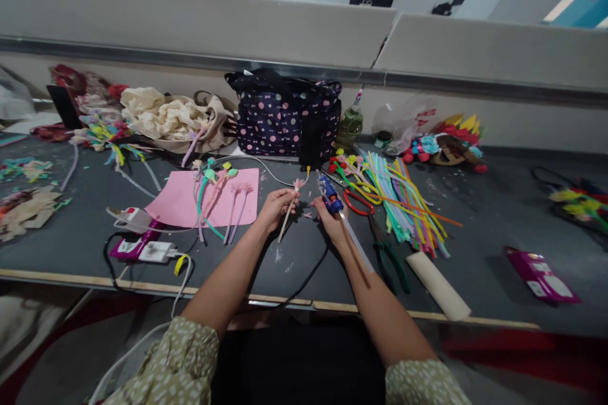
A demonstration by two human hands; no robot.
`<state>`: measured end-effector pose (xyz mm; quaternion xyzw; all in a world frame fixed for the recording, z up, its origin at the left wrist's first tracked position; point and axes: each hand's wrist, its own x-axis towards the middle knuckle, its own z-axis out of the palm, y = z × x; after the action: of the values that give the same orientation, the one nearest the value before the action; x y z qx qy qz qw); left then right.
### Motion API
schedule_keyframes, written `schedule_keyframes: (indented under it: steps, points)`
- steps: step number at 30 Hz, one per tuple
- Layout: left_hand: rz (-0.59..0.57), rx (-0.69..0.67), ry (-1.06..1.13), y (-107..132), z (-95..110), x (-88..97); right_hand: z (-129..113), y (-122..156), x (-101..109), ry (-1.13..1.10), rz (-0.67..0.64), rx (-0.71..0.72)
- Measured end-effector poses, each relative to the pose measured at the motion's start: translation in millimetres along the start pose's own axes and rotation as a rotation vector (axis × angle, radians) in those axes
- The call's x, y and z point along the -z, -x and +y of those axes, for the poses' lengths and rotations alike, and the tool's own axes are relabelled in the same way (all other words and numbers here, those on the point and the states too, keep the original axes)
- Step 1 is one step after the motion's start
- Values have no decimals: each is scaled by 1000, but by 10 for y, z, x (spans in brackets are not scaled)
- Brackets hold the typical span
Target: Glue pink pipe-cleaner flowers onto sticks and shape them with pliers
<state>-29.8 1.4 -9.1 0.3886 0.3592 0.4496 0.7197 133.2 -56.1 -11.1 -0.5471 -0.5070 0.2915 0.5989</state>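
Near the middle of the table, my left hand (278,207) is closed around the stem of a pink flower (298,185), whose pale stem (285,224) points down toward me. My right hand (327,218) grips a blue hot glue gun (329,193). A clear glue stick (354,240) juts from its back end, over my wrist. Small pink scraps (308,215) lie between my hands. On a pink sheet (173,199) to the left rest finished-looking flowers with lilac stems (237,212) and several fuzzy pieces in green and pink.
Right of my hands lie red-handled scissors (360,201), dark green pliers (392,259), many coloured pipe cleaners (408,202) and a cream roll (437,285). A dotted bag (270,117) with a phone (311,142) against it stands behind. Power strips (142,247) and cables sit left.
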Motion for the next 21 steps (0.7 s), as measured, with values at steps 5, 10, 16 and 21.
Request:
schedule_keyframes:
  steps: [5,10,16,21]
  points:
    - [8,-6,37,-11,-8,16,-125,26,-6,-66,-78,-79]
    - [42,-13,40,-6,2,2,-175,58,-4,-81,-189,-115]
    - [85,-36,48,-13,0,7,-103,84,-13,-2,-236,-62]
    - [105,-58,44,-20,-11,18,-33,92,-38,49,-270,-56]
